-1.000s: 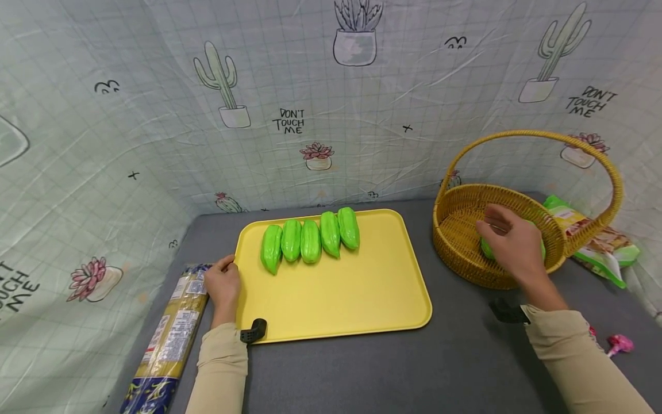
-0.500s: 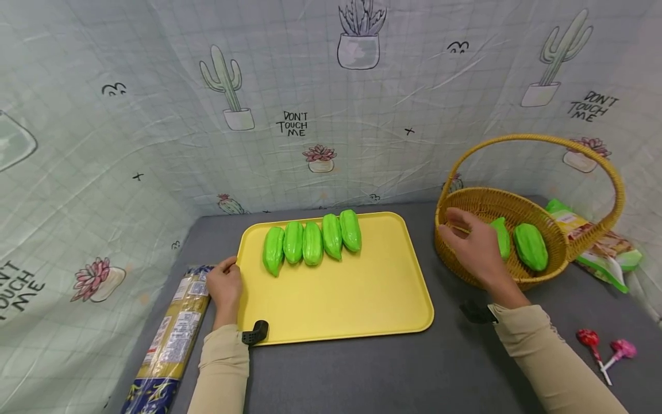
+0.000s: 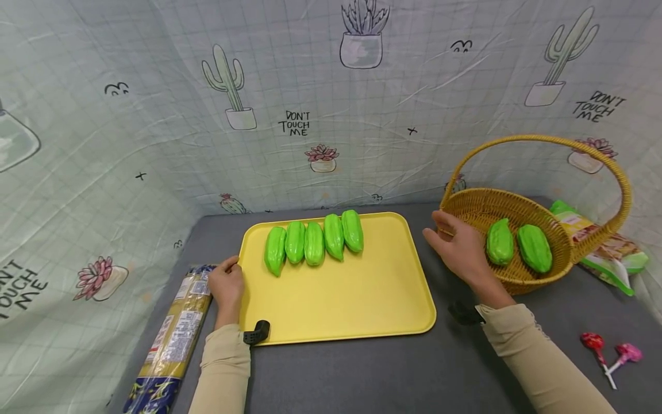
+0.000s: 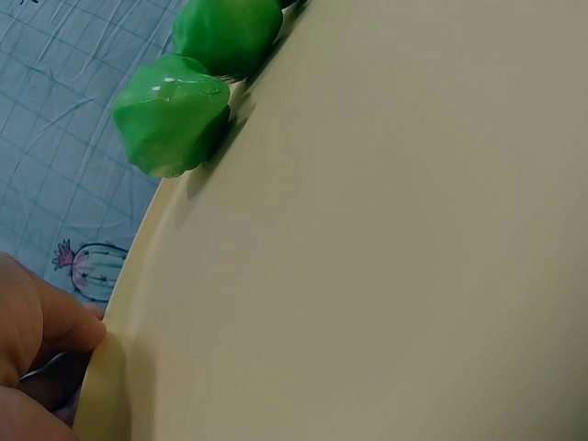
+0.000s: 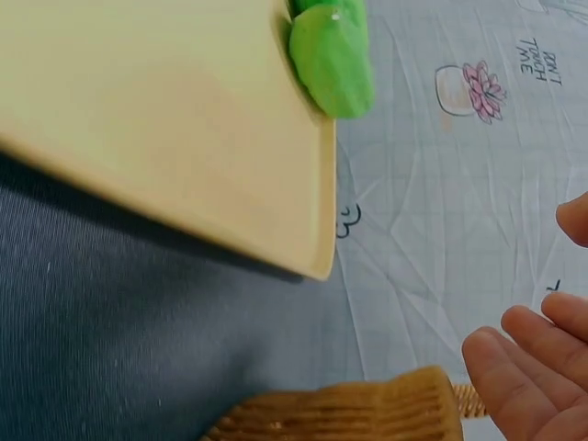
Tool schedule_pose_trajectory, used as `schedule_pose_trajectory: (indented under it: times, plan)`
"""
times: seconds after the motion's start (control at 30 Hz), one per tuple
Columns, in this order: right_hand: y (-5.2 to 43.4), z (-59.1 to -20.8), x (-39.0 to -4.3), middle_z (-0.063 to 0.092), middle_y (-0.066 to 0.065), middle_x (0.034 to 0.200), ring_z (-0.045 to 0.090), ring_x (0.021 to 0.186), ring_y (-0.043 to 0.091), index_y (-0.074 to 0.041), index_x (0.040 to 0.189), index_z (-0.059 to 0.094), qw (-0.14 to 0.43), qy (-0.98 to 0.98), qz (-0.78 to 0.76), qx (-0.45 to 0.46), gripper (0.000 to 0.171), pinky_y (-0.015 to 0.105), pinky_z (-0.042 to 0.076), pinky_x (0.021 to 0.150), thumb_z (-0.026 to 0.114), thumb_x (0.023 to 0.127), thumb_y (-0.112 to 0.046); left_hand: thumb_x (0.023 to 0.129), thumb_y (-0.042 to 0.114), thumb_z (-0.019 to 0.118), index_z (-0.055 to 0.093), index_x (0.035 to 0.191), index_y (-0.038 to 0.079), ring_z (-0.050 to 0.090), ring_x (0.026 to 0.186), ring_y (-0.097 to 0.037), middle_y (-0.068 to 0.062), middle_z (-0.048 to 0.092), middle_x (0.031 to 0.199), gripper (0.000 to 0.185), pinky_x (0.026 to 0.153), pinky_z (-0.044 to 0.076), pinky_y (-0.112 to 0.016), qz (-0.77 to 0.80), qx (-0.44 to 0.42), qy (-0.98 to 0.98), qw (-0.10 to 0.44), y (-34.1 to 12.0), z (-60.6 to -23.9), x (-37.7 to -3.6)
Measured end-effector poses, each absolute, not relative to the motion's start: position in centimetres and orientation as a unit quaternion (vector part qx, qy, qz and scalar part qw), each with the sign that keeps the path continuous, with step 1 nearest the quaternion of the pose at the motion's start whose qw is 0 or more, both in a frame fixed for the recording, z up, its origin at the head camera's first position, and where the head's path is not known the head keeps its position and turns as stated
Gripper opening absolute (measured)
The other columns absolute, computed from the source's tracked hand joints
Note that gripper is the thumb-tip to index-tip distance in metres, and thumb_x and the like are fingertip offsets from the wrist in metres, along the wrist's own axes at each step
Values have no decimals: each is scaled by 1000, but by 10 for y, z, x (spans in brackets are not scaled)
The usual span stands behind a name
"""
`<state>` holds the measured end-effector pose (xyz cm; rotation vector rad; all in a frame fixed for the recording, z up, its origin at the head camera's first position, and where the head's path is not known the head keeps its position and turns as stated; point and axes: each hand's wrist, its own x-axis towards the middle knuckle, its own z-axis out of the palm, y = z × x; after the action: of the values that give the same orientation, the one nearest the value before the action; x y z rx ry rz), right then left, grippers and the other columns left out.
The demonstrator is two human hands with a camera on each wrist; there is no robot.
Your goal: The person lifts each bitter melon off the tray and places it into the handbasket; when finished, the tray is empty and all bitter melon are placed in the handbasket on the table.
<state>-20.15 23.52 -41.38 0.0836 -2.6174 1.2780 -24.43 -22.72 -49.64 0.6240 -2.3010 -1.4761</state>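
Note:
A yellow tray [image 3: 351,305] lies on the grey table with several bright green gourds [image 3: 312,241] lined up along its far edge. A wicker basket [image 3: 561,261] with a hoop handle at the right holds two more green gourds [image 3: 517,246]. My left hand [image 3: 226,283] rests at the tray's left rim [image 4: 110,367], fingers touching it. My right hand [image 3: 455,244] hovers empty beside the basket's left rim [image 5: 367,409], fingers relaxed. The tray's corner [image 5: 317,257] and one gourd [image 5: 333,55] show in the right wrist view.
A long spaghetti packet [image 3: 170,336] lies left of the tray. A green snack bag [image 3: 600,247] sits behind the basket and two lollipops [image 3: 607,353] lie at the front right. A cactus-print cloth [image 3: 320,109] walls the back and sides.
My right hand let go of a green gourd in the basket and drew back left, out of the basket, empty. The left hand stayed at the tray's rim.

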Motion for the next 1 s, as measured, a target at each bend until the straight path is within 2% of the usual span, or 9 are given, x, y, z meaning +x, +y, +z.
schedule_pose_trajectory:
  times: [0.3,0.57,0.83,1.0]
  plan:
    - [216,-415,-210,43,25,158,53,135,47,-2,157,39,66,-903,424,30,66,55,51,103,59,104,-35,104,7,46,66,133,-3,66,108,-40,-28,66,131,37,62,36,-5,-518,220,-809,169,-228,-499,-243]
    - [204,-416,-216,34,22,164,46,142,46,-5,160,31,23,-893,449,27,73,56,49,106,58,103,-41,104,6,46,67,131,-3,66,109,-40,-29,67,129,36,66,38,-10,-511,221,-812,174,-227,-497,-242]
    - [196,-420,-223,33,23,164,45,143,47,-4,161,30,10,-891,454,28,74,57,49,106,59,103,-40,104,7,45,66,132,-3,66,109,-39,-28,66,130,37,64,37,-7,-514,217,-812,170,-228,-498,-244]
    - [188,-423,-230,34,23,164,43,145,44,-4,160,30,5,-895,445,26,73,59,48,106,60,103,-36,104,6,46,67,132,-3,66,110,-39,-28,66,131,36,71,42,-15,-516,220,-810,172,-227,-497,-245]
